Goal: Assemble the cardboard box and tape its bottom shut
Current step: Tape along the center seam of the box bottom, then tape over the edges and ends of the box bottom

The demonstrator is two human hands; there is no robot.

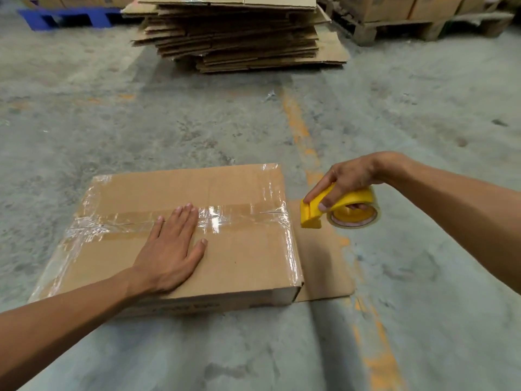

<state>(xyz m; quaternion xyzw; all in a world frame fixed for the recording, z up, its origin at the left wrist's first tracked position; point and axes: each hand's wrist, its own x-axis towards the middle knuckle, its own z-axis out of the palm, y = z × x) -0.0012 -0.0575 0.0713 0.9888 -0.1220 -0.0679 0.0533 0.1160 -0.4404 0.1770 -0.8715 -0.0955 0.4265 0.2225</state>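
Note:
A brown cardboard box (pixel 242 249) lies on the concrete floor with its flaps folded shut on the upper face. Clear tape (pixel 225 218) runs along the centre seam and down both short edges. My left hand (pixel 172 249) rests flat on the box, palm down, fingers spread over the seam. Just off the box's right edge, my right hand (pixel 346 179) grips a yellow tape dispenser (pixel 338 206) holding a roll of clear tape. One open flap (pixel 324 263) lies flat on the floor to the right of the box.
A tall stack of flattened cardboard boxes (pixel 236 38) sits straight ahead. A blue pallet (pixel 67 16) is at the far left and a wooden pallet (pixel 423 26) loaded with cartons at the far right. A worn orange floor line (pixel 301 131) runs past the box.

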